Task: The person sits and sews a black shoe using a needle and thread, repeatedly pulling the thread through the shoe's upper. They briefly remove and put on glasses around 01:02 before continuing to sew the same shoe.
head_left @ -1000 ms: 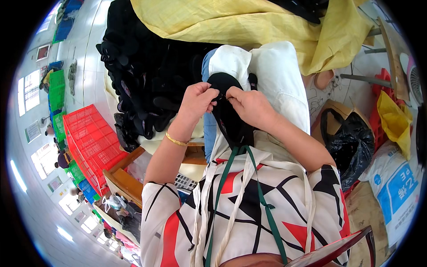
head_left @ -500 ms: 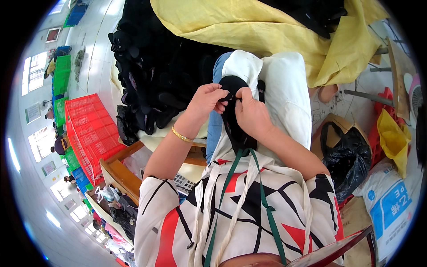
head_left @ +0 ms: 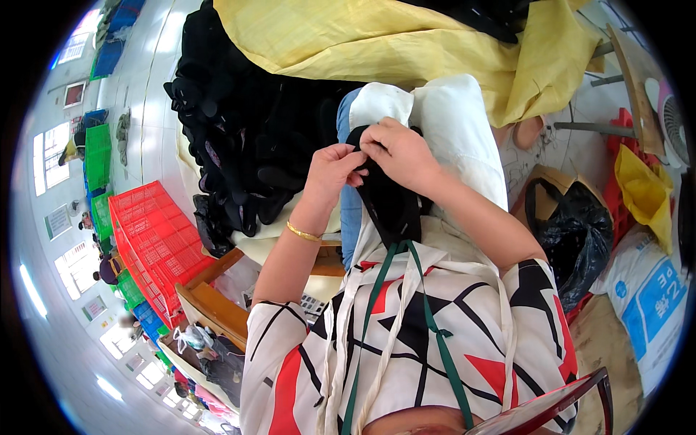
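Over my lap, both hands are closed on a black cloth shoe, its body hanging down toward my waist. My left hand pinches its edge with thumb and fingers. Right beside it, my right hand has its fingertips against the same spot and covers much of the upper part. What lies between the fingertips is too small and hidden to make out. White cloth drapes my legs under the shoe. A large heap of similar black shoes lies just beyond my left hand.
Yellow sheeting spreads along the far side. To the left stand a red plastic crate and a wooden drawer. At right are a black plastic bag in a carton, a yellow bag and a white-and-blue sack.
My right hand has moved up and left over the top of the shoe, close against my left hand, and turned so its back shows more. The whole view has shifted slightly.
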A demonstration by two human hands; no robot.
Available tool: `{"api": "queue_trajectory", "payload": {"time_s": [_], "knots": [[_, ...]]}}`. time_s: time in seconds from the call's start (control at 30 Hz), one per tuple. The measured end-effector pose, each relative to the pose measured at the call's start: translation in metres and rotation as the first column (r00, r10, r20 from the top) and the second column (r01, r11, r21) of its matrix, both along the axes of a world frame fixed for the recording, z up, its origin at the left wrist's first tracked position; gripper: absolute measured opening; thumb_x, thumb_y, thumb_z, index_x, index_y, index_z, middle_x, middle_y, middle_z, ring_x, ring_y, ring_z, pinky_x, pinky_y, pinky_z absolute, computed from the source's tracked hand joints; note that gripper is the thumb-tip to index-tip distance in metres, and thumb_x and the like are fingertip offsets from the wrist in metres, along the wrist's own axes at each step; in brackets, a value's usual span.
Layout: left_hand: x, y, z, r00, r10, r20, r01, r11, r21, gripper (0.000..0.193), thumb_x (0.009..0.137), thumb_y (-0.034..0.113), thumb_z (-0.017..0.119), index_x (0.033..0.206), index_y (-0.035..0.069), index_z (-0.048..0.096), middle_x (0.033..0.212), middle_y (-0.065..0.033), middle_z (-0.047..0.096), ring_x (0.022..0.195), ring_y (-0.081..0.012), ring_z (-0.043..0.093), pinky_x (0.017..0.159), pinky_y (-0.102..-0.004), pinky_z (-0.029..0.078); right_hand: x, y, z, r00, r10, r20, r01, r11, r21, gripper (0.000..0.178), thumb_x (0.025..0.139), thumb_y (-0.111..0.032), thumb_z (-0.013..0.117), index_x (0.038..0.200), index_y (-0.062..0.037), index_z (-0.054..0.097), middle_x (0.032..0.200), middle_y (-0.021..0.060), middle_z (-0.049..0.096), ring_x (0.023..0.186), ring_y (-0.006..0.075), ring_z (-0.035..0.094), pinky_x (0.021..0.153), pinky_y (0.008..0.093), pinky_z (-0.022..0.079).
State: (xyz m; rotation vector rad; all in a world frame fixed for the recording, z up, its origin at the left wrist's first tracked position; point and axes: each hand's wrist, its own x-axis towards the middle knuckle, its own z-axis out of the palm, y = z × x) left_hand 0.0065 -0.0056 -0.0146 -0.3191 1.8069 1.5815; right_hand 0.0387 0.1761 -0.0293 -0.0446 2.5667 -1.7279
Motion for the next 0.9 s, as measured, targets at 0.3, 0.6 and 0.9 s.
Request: {"api": "queue_trajectory", "payload": {"time_s": [0.3,0.6,0.9], "knots": [[0.001,0.004,0.002,0.999,0.014,-0.046,-0.015,1.000,-0.014,0.014,0.087,0.016,0.074,0.081,0.007,0.067,0.066,-0.0030,0.066,0.047,-0.0071,0.057,0.047,-0.0197,0.045,-0.027,0.037,-0.006,0.855,-0.156,0.495,0.504,0.476,-0.721,0.022,0.104,-0.024,0.050,0.096,-0.0039,0.055,0.087,0.0108,0.067,0.059,0.0187,0.058,0.052,0.0307,0.048],[0.003,0.007,0.004,0.997,-0.009,-0.083,0.006,0.999,-0.037,0.016,0.087,0.017,0.074,0.080,0.006,0.065,0.066,-0.0028,0.065,0.049,-0.0067,0.057,0.048,-0.0200,0.045,0.015,0.200,-0.010,0.731,-0.571,0.375,0.359,-0.146,-0.922,0.011,0.101,-0.008,0.050,0.091,-0.0051,0.049,0.065,0.0010,0.047,0.056,0.0136,0.047,0.081,0.0378,0.056],[0.000,0.004,0.003,0.922,-0.220,-0.317,0.138,0.955,-0.261,0.017,0.090,0.020,0.072,0.088,0.005,0.065,0.072,-0.0010,0.064,0.058,-0.0067,0.059,0.053,-0.0216,0.047,0.021,0.075,-0.012,0.945,-0.129,-0.301,0.152,0.987,0.055,0.025,0.089,0.001,0.058,0.114,-0.0051,0.058,0.092,0.0115,0.062,0.087,0.0281,0.064,0.083,0.0336,0.053]]}}
